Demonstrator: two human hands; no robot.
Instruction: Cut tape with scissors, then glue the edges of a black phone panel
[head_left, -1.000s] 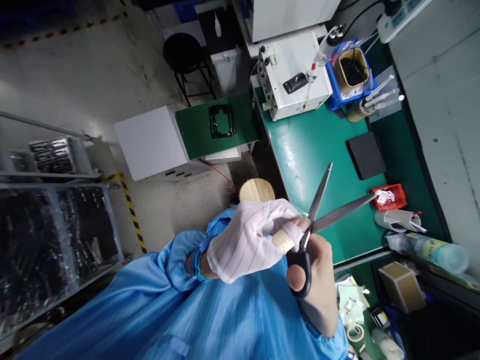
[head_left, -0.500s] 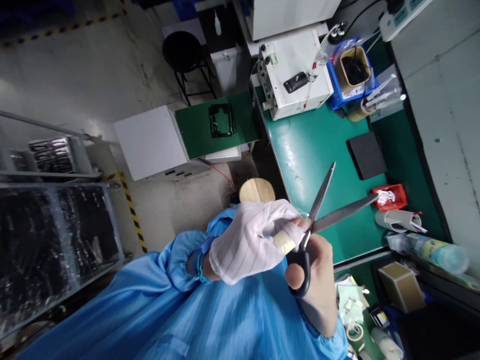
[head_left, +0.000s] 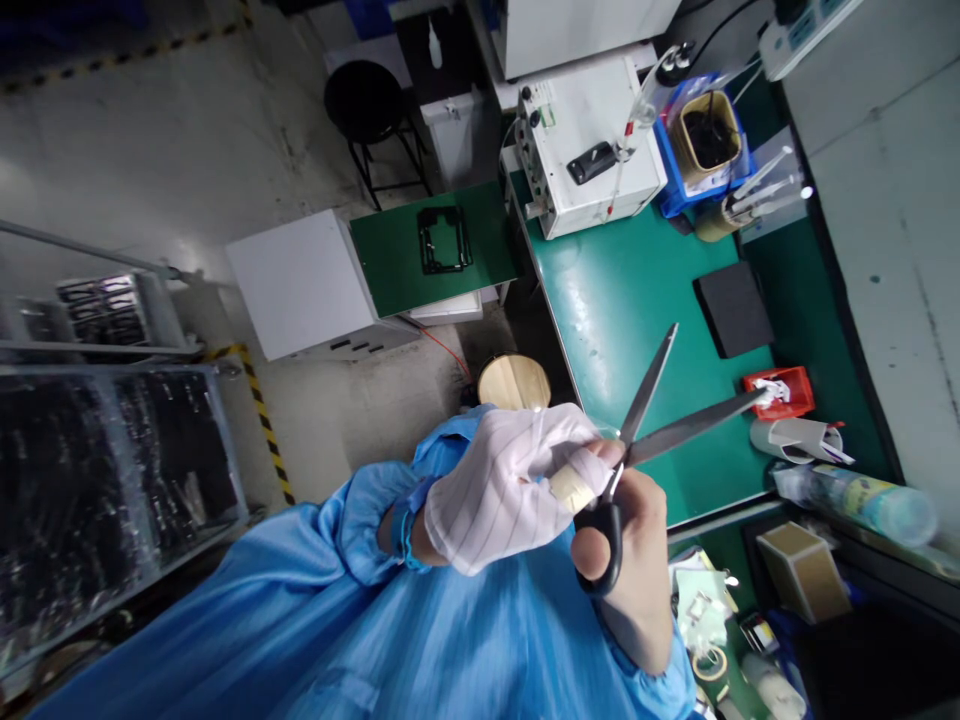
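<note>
My right hand [head_left: 637,560] is bare and closed around the black handles of a pair of scissors [head_left: 664,435], thumb through one loop. The long blades stand spread apart, pointing away over the green table. My left hand [head_left: 517,490] wears a thin white striped glove, with bare fingertips showing. A strip of yellowish tape [head_left: 571,490] wraps one of its digits. The left fingers are pinched together right beside the scissors' pivot. Something thin and clear shows faintly at those fingertips, too small to name.
The green table [head_left: 600,310] bears a white instrument box [head_left: 592,130], a black flat block [head_left: 733,310] and a red tray [head_left: 799,390] with white scraps. A round wooden stool [head_left: 514,382] stands beside it. At lower right are tape rolls [head_left: 709,662] and a cardboard box [head_left: 802,570].
Both hands and the scissors have shifted very slightly to the right. The blades remain spread at nearly the same angle.
</note>
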